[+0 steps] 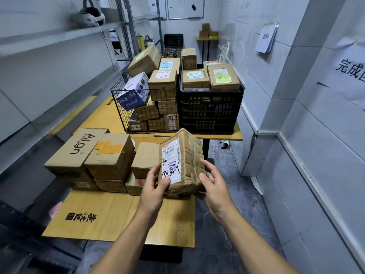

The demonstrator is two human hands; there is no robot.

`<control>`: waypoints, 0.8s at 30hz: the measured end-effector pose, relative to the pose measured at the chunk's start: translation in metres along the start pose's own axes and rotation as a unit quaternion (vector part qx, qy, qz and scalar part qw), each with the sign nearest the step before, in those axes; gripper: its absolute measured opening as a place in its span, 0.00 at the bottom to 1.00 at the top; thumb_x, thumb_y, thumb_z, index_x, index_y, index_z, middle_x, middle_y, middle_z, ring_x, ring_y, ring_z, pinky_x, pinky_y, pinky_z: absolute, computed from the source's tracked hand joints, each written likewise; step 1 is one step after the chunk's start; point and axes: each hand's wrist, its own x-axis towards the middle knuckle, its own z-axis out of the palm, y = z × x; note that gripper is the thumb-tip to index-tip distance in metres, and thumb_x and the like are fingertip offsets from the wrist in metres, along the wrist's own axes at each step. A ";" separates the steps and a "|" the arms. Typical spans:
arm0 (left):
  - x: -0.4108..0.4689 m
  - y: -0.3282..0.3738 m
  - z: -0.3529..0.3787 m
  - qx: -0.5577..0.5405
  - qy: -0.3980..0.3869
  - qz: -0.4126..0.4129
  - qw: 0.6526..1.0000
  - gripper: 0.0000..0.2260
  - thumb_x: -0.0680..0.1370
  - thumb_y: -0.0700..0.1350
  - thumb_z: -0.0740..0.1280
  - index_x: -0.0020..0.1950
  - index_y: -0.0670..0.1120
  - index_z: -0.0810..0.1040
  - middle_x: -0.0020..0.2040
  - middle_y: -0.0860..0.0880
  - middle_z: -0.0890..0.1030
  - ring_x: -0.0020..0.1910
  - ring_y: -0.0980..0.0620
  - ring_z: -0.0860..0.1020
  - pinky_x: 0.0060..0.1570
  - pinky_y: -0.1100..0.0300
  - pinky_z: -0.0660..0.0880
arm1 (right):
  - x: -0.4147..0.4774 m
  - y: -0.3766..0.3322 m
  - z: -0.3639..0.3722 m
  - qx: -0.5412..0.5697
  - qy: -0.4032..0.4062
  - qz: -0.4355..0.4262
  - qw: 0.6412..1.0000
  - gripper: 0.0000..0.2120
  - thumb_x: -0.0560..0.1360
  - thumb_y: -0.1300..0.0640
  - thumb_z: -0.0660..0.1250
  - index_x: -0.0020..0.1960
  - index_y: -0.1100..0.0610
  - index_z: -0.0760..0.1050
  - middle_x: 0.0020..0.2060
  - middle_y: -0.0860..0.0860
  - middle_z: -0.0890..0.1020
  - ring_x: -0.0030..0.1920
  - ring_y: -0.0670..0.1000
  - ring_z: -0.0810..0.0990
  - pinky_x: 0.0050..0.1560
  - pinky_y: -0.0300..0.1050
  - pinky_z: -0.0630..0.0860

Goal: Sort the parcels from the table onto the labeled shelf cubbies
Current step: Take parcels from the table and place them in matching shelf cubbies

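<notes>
I hold a taped brown parcel [184,155] above the table's near right edge, its white shipping label facing me with "2-4" written in a box. My left hand [156,186] grips its lower left corner, thumb on the label. Against its lower right side, my right hand [214,186] cups the parcel. Several more brown parcels [112,155] sit stacked on the wooden table [173,224] to the left, one printed "Align" [79,147]. Grey shelves [59,34] run along the left wall.
A wire basket [146,107] and a black plastic crate [211,111], both full of labelled parcels, stand at the table's far end. Flattened cardboard [94,212] covers the near tabletop. A helmet [88,14] lies on the upper shelf. Paper signs [265,39] hang on the right wall.
</notes>
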 end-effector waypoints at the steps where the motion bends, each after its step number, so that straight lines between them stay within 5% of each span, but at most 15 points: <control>1: -0.001 0.001 -0.002 0.010 0.005 0.007 1.000 0.26 0.72 0.51 0.71 0.69 0.58 0.70 0.61 0.47 0.80 0.59 0.46 0.79 0.58 0.42 0.77 | 0.000 0.001 0.000 -0.036 -0.003 -0.013 0.999 0.22 0.82 0.65 0.60 0.61 0.39 0.79 0.57 0.49 0.84 0.59 0.53 0.83 0.60 0.60 0.80; 5: -0.010 0.001 -0.012 0.067 0.024 0.040 0.997 0.24 0.72 0.52 0.72 0.66 0.66 0.70 0.61 0.50 0.80 0.57 0.51 0.80 0.54 0.48 0.79 | 0.000 0.004 -0.001 -0.173 0.009 -0.055 0.983 0.21 0.81 0.61 0.64 0.57 0.33 0.79 0.62 0.42 0.76 0.62 0.47 0.77 0.65 0.56 0.77; 10: -0.024 0.004 -0.018 0.146 0.046 0.081 0.985 0.27 0.72 0.52 0.71 0.69 0.64 0.67 0.62 0.56 0.77 0.60 0.55 0.78 0.58 0.48 0.78 | -0.001 0.008 0.003 -0.168 -0.027 -0.034 0.985 0.12 0.80 0.50 0.66 0.61 0.36 0.76 0.62 0.47 0.80 0.62 0.48 0.80 0.62 0.57 0.78; 14: -0.035 0.011 -0.023 0.256 0.067 0.130 0.956 0.28 0.73 0.51 0.70 0.70 0.63 0.64 0.62 0.63 0.74 0.59 0.67 0.74 0.55 0.68 0.74 | -0.007 0.009 0.009 -0.117 -0.077 -0.019 0.990 0.23 0.70 0.37 0.71 0.64 0.33 0.70 0.63 0.44 0.80 0.62 0.45 0.80 0.62 0.52 0.79; 17: -0.043 0.012 -0.025 0.330 0.077 0.162 0.927 0.29 0.75 0.48 0.71 0.73 0.60 0.63 0.61 0.63 0.71 0.59 0.72 0.70 0.49 0.78 0.68 | -0.011 0.014 0.013 -0.131 -0.080 -0.036 0.988 0.24 0.74 0.47 0.73 0.65 0.34 0.68 0.65 0.46 0.78 0.61 0.38 0.78 0.63 0.47 0.78; 20: -0.051 0.015 -0.025 0.359 0.084 0.174 0.913 0.30 0.75 0.47 0.72 0.73 0.61 0.63 0.59 0.65 0.69 0.58 0.73 0.68 0.49 0.80 0.66 | -0.014 0.020 0.017 -0.141 -0.071 -0.054 0.986 0.26 0.79 0.60 0.70 0.65 0.34 0.67 0.67 0.49 0.78 0.64 0.41 0.78 0.67 0.52 0.76; 24: -0.061 0.014 -0.030 0.372 0.102 0.178 0.905 0.29 0.75 0.46 0.72 0.72 0.59 0.64 0.60 0.58 0.71 0.58 0.71 0.69 0.50 0.79 0.66 | -0.020 0.019 0.025 -0.147 -0.077 -0.052 0.985 0.30 0.78 0.58 0.71 0.63 0.25 0.64 0.66 0.47 0.79 0.65 0.43 0.78 0.67 0.58 0.75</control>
